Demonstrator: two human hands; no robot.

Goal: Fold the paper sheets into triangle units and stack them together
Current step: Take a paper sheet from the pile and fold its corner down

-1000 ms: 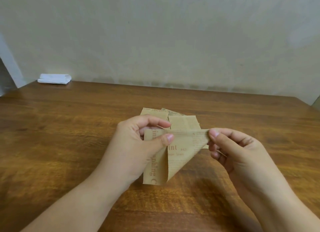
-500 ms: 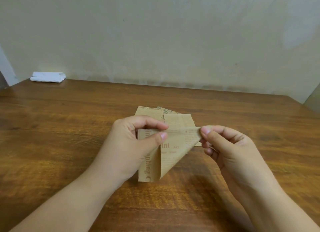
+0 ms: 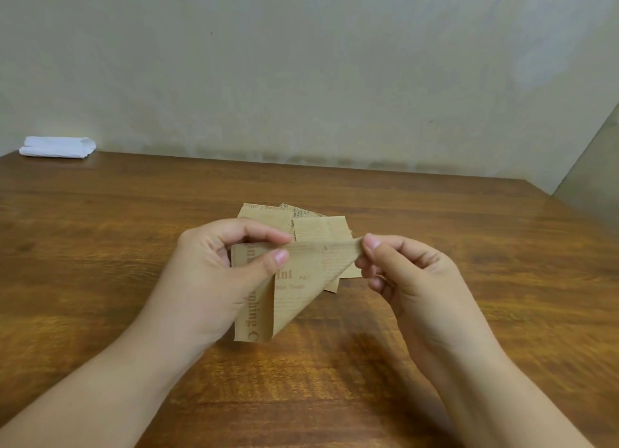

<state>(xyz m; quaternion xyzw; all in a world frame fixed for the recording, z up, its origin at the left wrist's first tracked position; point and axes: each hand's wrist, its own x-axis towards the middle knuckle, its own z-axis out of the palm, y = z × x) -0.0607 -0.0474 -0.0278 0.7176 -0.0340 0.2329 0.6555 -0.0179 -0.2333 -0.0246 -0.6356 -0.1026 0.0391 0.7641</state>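
A tan sheet printed like a newspaper (image 3: 294,290) hangs above the wooden table (image 3: 100,246), folded diagonally so its lower part tapers to a point. My left hand (image 3: 221,273) pinches its upper left edge between thumb and forefinger. My right hand (image 3: 405,277) pinches the upper right corner of the fold. Behind the held sheet, a small pile of the same tan paper sheets (image 3: 318,228) lies flat on the table, partly hidden by my hands.
A folded white cloth (image 3: 57,147) lies at the table's far left corner against the pale wall. The table's right edge runs diagonally at the far right.
My right hand has slid a little leftward along the top fold, pinching the corner tighter. The left hand keeps its grip; the view shifted slightly.
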